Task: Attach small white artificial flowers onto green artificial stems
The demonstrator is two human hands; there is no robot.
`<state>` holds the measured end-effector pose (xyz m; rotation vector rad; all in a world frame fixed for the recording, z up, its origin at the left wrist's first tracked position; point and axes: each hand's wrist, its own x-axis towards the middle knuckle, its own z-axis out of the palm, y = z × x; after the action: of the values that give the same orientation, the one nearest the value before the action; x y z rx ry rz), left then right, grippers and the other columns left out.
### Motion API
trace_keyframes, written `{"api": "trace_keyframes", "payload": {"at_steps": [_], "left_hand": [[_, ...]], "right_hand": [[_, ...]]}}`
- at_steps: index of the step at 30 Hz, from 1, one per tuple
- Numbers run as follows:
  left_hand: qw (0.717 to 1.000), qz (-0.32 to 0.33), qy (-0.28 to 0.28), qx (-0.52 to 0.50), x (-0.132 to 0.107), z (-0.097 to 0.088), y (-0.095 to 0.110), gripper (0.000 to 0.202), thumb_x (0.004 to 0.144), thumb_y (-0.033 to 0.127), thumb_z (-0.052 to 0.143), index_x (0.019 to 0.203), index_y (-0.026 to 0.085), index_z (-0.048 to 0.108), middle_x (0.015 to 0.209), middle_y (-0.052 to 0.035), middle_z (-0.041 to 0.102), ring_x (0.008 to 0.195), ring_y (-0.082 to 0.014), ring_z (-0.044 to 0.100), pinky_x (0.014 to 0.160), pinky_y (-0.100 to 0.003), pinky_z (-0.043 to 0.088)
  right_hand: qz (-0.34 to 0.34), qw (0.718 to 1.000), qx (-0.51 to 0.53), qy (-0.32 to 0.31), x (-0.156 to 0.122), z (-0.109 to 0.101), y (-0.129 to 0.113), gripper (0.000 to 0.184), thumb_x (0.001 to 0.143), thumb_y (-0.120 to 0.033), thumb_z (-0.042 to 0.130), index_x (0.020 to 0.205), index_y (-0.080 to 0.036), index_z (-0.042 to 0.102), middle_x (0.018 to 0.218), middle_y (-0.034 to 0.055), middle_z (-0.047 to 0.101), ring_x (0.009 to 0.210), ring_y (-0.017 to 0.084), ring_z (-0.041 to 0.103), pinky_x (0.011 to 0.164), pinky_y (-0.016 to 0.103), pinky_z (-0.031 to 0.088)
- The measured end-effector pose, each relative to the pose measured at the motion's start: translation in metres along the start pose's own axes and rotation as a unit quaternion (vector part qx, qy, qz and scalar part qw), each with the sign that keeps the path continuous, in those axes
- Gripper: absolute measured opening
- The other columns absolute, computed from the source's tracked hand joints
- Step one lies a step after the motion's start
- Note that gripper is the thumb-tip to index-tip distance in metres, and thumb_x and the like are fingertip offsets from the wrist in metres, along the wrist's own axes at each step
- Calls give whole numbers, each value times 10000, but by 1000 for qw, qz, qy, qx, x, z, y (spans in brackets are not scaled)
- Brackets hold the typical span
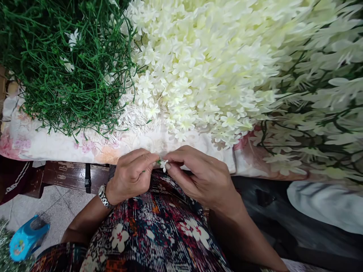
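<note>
Close to the table's front edge, my left hand [132, 170] is closed in a pinch on a green plastic stem [158, 161], most of it hidden by my fingers. Facing it, my right hand [200, 173] pinches a small white artificial flower [163, 164] between thumb and forefinger. Flower and stem tip meet between the fingertips; whether they are joined I cannot tell. Beyond my left hand lies a heap of green plastic stems [76, 75], a few with white flowers on them. A large pile of loose creamy-white artificial flowers [198, 68] spreads behind my right hand.
Thin white stamen pieces [136, 115] lie between the piles on a flowered tablecloth [113, 152]. Flowering sprays [320, 124] crowd the right side. On the tiled floor at lower left stands a blue plastic stool [27, 238].
</note>
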<state>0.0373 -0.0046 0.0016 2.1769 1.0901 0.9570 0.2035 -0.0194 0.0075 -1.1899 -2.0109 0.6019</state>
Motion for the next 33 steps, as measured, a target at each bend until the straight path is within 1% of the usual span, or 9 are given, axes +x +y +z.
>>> {"api": "trace_keyframes", "payload": {"at_steps": [3, 9, 14, 18, 24, 27, 33], "left_hand": [[1000, 3, -11, -2, -1, 0, -1, 170, 738, 56, 474, 850, 129, 578, 716, -37, 592, 642, -89, 545, 572, -209, 469], [999, 3, -26, -29, 0, 4, -5, 154, 744, 65, 454, 808, 134, 576, 647, -10, 564, 583, -78, 513, 535, -200, 437], [998, -5, -23, -56, 3, 8, -8, 126, 739, 80, 459, 754, 138, 570, 598, 1, 550, 549, -77, 492, 518, -202, 417], [997, -4, -24, -70, 3, 10, -10, 131, 718, 60, 457, 738, 136, 562, 585, 4, 545, 536, -76, 481, 508, -202, 404], [997, -17, -20, -66, 2, 11, -12, 141, 726, 80, 423, 702, 149, 543, 561, 14, 523, 512, -75, 470, 490, -201, 388], [998, -18, -16, -58, 2, 12, -11, 140, 717, 77, 419, 685, 146, 537, 547, 14, 507, 498, -75, 453, 477, -204, 373], [999, -20, -28, -29, 3, 13, -10, 163, 707, 85, 386, 645, 157, 518, 525, 17, 476, 481, -81, 423, 465, -213, 351]], "right_hand": [[-10, 1000, -12, -8, -2, 0, 1, 166, 744, -100, 483, 899, -150, 516, 703, 31, 558, 642, 97, 520, 574, 216, 432], [-13, 998, -55, 7, -4, 6, 2, 84, 745, -108, 471, 788, -175, 497, 617, 11, 513, 581, 99, 477, 520, 223, 396], [-2, 999, -20, 38, -6, 13, 7, 94, 725, -91, 489, 764, -176, 492, 604, 5, 513, 576, 96, 478, 519, 220, 395], [1, 999, 3, 35, -7, 16, 11, 108, 717, -86, 502, 779, -173, 494, 629, 6, 522, 581, 90, 477, 517, 213, 392], [9, 999, 27, 31, -5, 20, 13, 103, 722, -102, 506, 768, -189, 476, 599, -14, 501, 527, 76, 441, 471, 202, 372], [12, 999, 42, 32, -5, 21, 14, 110, 721, -98, 505, 754, -196, 466, 598, -16, 499, 537, 81, 457, 480, 206, 383], [29, 998, 50, 24, -6, 22, 14, 106, 731, -106, 500, 744, -204, 463, 604, -12, 505, 556, 94, 478, 492, 222, 392]]}}
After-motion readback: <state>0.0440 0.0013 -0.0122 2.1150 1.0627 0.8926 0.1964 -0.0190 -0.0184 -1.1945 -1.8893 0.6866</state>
